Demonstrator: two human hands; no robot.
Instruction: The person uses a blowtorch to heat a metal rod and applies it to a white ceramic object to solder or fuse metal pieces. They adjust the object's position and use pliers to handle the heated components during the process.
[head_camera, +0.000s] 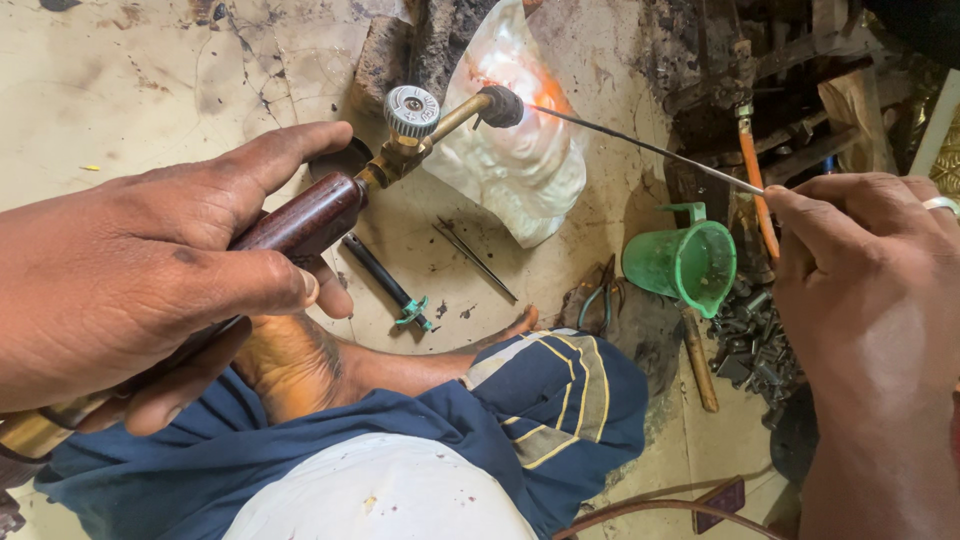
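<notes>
Torch (330, 205): left hand (140, 280) has its fingers clenched round the dark red handle; brass neck aims the nozzle at the wire tip
Wire (650, 150): thin, dark, straight; right hand (870, 300) pinches its near end, far tip in the flame over the white block (520, 170)
Doing it well: I judge steady hands matter; keep the tip in the flame

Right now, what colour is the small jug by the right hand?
Green, translucent plastic jug; clearest in the head view.
</notes>
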